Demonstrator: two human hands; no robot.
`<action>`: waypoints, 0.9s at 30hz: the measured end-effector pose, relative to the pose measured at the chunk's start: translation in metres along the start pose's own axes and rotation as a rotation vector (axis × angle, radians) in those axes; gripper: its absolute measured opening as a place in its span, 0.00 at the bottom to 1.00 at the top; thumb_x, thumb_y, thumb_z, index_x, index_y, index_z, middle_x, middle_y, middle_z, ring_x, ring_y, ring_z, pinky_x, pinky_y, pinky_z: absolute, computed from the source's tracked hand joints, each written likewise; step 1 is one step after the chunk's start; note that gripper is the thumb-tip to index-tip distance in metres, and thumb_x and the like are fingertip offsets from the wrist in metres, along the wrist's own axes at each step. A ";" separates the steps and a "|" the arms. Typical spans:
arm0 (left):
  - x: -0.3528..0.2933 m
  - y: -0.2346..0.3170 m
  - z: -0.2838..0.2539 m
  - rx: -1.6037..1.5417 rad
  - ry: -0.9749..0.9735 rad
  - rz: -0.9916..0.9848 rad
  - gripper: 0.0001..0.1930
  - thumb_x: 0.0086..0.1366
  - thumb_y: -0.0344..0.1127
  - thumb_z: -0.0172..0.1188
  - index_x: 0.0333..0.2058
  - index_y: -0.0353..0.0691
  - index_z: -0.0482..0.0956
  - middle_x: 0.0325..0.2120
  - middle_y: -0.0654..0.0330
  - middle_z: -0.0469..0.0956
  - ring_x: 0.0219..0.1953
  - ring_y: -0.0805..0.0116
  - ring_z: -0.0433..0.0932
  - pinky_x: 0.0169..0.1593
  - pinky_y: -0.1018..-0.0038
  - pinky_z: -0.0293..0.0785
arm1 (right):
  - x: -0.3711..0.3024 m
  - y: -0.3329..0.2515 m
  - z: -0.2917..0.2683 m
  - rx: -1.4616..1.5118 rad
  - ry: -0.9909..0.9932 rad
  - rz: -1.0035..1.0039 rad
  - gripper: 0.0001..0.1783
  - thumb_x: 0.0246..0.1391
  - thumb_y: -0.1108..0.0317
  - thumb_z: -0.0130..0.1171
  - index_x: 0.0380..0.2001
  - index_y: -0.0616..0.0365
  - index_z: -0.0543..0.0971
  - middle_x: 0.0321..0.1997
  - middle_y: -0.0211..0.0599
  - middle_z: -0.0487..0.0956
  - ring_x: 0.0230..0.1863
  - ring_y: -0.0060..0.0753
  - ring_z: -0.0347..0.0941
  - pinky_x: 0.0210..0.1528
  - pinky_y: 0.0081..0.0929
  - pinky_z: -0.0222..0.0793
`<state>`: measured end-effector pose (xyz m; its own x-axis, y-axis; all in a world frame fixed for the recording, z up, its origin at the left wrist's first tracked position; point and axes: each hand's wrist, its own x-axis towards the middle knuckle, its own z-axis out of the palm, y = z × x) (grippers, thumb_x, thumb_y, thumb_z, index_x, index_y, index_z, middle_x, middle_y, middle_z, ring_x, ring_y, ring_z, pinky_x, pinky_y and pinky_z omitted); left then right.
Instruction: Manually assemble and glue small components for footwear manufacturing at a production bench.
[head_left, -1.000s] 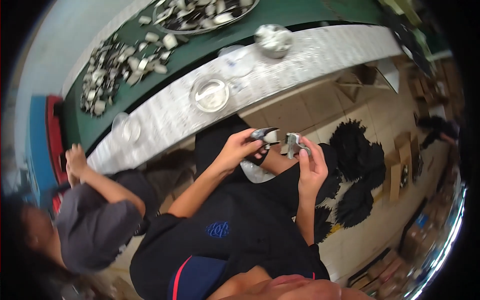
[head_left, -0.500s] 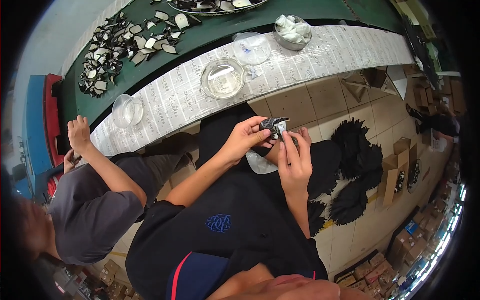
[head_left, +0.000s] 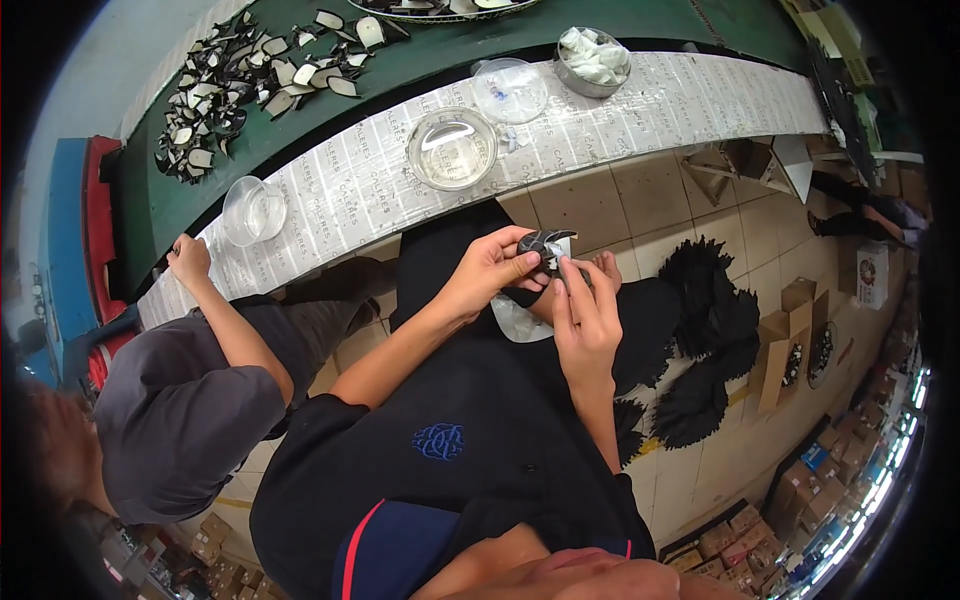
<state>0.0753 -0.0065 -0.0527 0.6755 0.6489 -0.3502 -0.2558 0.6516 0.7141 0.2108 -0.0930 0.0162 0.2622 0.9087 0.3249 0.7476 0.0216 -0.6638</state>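
Observation:
My left hand (head_left: pixel 486 272) holds a small black curved piece (head_left: pixel 538 242), which looks like a shoe heel with thin pale lines on it, between thumb and fingers. Close against it, my right hand (head_left: pixel 587 325) pinches a small white scrap (head_left: pixel 563 247), perhaps cloth or tissue, at the piece's right side. My fingers cover part of both things. Both hands are above my lap, just on the near side of the paper-covered table edge. A whitish translucent sheet (head_left: pixel 520 322) lies on my lap under my wrists.
A clear bowl (head_left: pixel 452 150), a clear lid (head_left: pixel 509 91), a clear cup (head_left: pixel 254 210) and a tin of white wads (head_left: pixel 592 62) stand on the ledge (head_left: pixel 345 185). Black heel-like pieces (head_left: pixel 210 100) lie beyond. A co-worker (head_left: pixel 195 410) sits left; black fringed bundles (head_left: pixel 700 350) lie right.
My hands stay at the black piece; my right fingers have shifted slightly against it. The co-worker's hand has moved lower and closer to the ledge. The view has shifted a little.

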 end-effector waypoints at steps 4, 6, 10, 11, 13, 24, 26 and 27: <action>-0.001 0.003 0.001 0.009 -0.026 -0.004 0.15 0.67 0.32 0.55 0.50 0.33 0.69 0.40 0.57 0.79 0.39 0.70 0.81 0.42 0.75 0.80 | 0.001 0.003 -0.006 0.082 0.021 -0.010 0.15 0.53 0.78 0.60 0.45 0.64 0.79 0.45 0.43 0.76 0.38 0.35 0.77 0.38 0.28 0.73; -0.001 0.002 0.000 0.009 -0.031 -0.005 0.15 0.67 0.32 0.55 0.50 0.33 0.69 0.40 0.57 0.79 0.39 0.70 0.81 0.42 0.76 0.80 | 0.001 0.002 -0.009 0.123 0.018 0.018 0.15 0.53 0.78 0.60 0.45 0.64 0.79 0.45 0.44 0.76 0.38 0.35 0.77 0.40 0.28 0.73; -0.002 0.002 0.001 0.001 -0.039 -0.015 0.16 0.67 0.33 0.55 0.51 0.33 0.69 0.40 0.57 0.78 0.39 0.70 0.81 0.41 0.77 0.80 | 0.001 -0.003 -0.016 0.117 0.022 0.030 0.14 0.52 0.79 0.61 0.44 0.64 0.80 0.44 0.43 0.77 0.40 0.36 0.77 0.42 0.29 0.73; -0.002 0.002 0.001 0.000 -0.039 -0.014 0.16 0.67 0.33 0.55 0.51 0.33 0.69 0.40 0.57 0.78 0.39 0.70 0.81 0.41 0.77 0.80 | 0.001 -0.004 -0.018 0.113 0.026 0.027 0.14 0.52 0.79 0.61 0.44 0.64 0.80 0.44 0.43 0.77 0.40 0.36 0.77 0.42 0.28 0.73; -0.001 0.001 0.001 -0.044 -0.034 -0.006 0.15 0.67 0.31 0.55 0.51 0.32 0.71 0.39 0.57 0.79 0.38 0.71 0.82 0.41 0.79 0.80 | 0.000 -0.008 -0.020 0.113 0.021 0.032 0.14 0.52 0.79 0.61 0.44 0.64 0.80 0.44 0.43 0.77 0.41 0.36 0.77 0.42 0.29 0.73; -0.006 0.005 0.007 -0.029 -0.021 -0.029 0.17 0.67 0.31 0.57 0.51 0.30 0.71 0.40 0.56 0.80 0.38 0.71 0.82 0.42 0.79 0.80 | 0.001 0.000 -0.025 0.002 0.043 0.013 0.14 0.51 0.79 0.60 0.43 0.65 0.79 0.44 0.44 0.77 0.44 0.43 0.76 0.50 0.35 0.73; -0.009 0.009 0.010 -0.021 -0.023 -0.022 0.17 0.67 0.31 0.57 0.51 0.30 0.71 0.39 0.56 0.80 0.38 0.71 0.82 0.42 0.79 0.80 | 0.001 0.002 -0.024 -0.005 0.028 -0.009 0.14 0.51 0.79 0.60 0.44 0.64 0.79 0.45 0.44 0.76 0.45 0.45 0.76 0.51 0.36 0.72; -0.010 0.010 0.012 -0.006 -0.021 -0.029 0.17 0.66 0.31 0.57 0.51 0.30 0.72 0.39 0.56 0.80 0.38 0.71 0.82 0.42 0.78 0.80 | 0.000 0.002 -0.024 -0.001 0.004 -0.018 0.14 0.51 0.78 0.60 0.44 0.64 0.79 0.45 0.44 0.76 0.45 0.45 0.75 0.51 0.36 0.72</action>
<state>0.0743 -0.0109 -0.0351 0.6967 0.6215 -0.3582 -0.2400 0.6725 0.7001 0.2273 -0.1026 0.0309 0.2515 0.9065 0.3393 0.7527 0.0372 -0.6573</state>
